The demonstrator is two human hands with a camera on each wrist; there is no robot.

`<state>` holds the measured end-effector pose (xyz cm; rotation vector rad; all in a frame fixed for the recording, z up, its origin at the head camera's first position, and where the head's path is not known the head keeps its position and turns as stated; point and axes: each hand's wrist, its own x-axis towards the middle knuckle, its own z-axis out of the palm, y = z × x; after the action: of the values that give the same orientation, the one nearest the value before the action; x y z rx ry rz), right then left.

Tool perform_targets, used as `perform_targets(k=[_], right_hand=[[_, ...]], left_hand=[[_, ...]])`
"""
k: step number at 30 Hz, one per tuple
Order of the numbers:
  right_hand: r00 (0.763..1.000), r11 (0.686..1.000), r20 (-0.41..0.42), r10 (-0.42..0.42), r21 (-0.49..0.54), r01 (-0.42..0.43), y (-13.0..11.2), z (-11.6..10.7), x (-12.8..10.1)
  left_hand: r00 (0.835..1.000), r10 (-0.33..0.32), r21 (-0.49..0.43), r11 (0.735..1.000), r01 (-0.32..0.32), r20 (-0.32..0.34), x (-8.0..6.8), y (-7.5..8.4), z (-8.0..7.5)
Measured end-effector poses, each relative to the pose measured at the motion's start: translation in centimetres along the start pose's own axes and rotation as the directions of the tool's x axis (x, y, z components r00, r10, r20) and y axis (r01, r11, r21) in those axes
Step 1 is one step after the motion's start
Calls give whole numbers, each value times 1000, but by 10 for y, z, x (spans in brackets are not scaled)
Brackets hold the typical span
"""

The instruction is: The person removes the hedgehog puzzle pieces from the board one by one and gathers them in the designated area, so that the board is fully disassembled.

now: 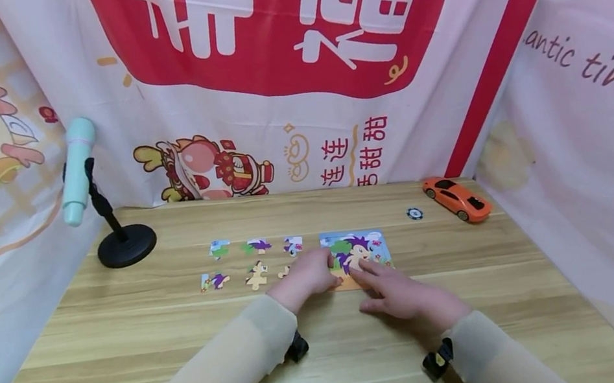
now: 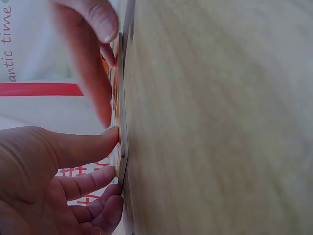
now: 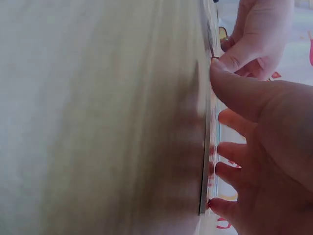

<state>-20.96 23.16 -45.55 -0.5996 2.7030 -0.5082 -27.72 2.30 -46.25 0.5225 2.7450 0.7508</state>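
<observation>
A jigsaw puzzle board (image 1: 361, 241) with a purple-haired hedgehog picture lies flat on the table. My left hand (image 1: 311, 272) grips its left front corner, with thumb and index fingertip on the surface and the other fingers curled at the edge in the left wrist view. Spread fingers of my right hand (image 1: 396, 288) rest on the picture's front right part; its thumb is by the front edge. Loose puzzle pieces, among them a cream one (image 1: 257, 276) and a purple and green one (image 1: 258, 245), lie in two rows left of the board. My left hand partly hides the lower row.
Toward the back left stands a mint microphone (image 1: 79, 171) on a black round base (image 1: 127, 245). An orange toy car (image 1: 457, 199) and a small round chip (image 1: 414, 213) lie at the back right. Printed cloth (image 1: 289, 148) hangs around the wooden table (image 1: 332, 371).
</observation>
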Motion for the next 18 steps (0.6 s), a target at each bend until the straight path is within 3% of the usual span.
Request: perform_targets(k=[7,18], right_hand=[[1000,997,12,3,-77,-2,2,6,-9],[999,998,36,11,-66,-9,0,7,-13]], left_hand=[[1000,8,13,1000,-8,6,0,3,-1],[1000,-3,-6,1000,3,16,1,2,-1]])
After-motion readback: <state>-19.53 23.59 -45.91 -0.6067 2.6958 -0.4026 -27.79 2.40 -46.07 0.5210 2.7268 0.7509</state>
